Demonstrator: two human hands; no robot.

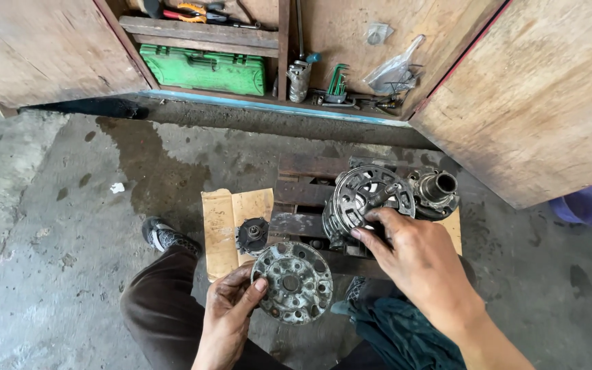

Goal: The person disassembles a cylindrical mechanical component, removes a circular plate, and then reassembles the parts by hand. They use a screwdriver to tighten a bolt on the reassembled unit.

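Observation:
My left hand point(231, 312) grips a round, greasy metal disc with several holes point(292, 282) by its left edge, holding it above my knee. My right hand point(409, 257) rests its fingers on a dark, spoked round housing point(364, 195) that stands on a low wooden pallet point(296, 195). Behind that housing lies a metal hub with a hollow shaft point(438, 187). A small dark gear-like part point(252, 235) sits on a piece of cardboard point(224, 219) just left of the pallet.
An open wooden cabinet at the back holds a green tool case point(203, 68), hex keys point(337, 81), pliers point(186, 12) and a plastic bag point(392, 68). Its right door point(536, 96) swings out. A dark green rag point(395, 332) lies by my right knee. The concrete floor is oil-stained.

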